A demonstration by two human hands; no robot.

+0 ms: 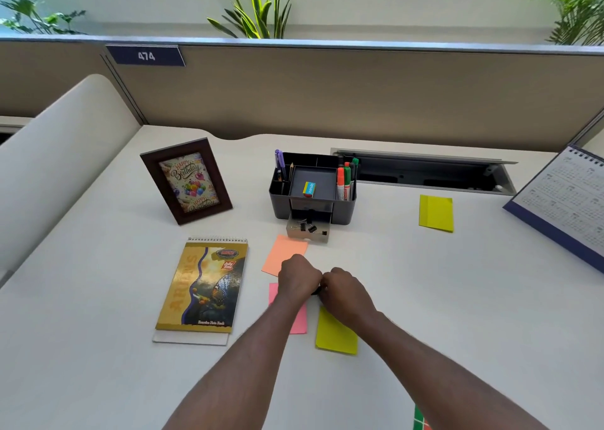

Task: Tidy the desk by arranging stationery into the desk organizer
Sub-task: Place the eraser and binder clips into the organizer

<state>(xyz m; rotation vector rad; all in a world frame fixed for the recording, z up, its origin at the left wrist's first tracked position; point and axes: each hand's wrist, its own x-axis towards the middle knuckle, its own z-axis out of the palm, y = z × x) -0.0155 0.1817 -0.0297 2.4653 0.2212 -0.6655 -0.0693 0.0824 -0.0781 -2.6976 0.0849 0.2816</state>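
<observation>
Hands meet at bench centre: left hand and right hand both curled, knuckles up, fingertips pinched together on a small black object between them, mostly hidden, can't identify it. Grip on both sides narrow, closed around that black object.

Desk organizer, dark grey, sits at 12 o'clock from the hands, well apart. Its bottom drawer is pulled out toward the viewer, with black binder clips inside. Top tray holds an eraser in a yellow-blue sleeve. Right compartment: markers upright, orange, green, dark caps. Left compartment: purple pen and a pencil, upright.

Orange sticky pad flat on the bench, just in front of the drawer, partly under the left hand. Pink sticky pad under the left wrist. Yellow sticky pad at 6 o'clock from the right hand, partly covered by that wrist. Second yellow pad at 2 o'clock, well apart, to the right of the organizer.

Spiral notebook at 9 o'clock, flat. Picture frame with birthday card at 11 o'clock, standing tilted back. Desk calendar at far right edge. Bench off-white.
</observation>
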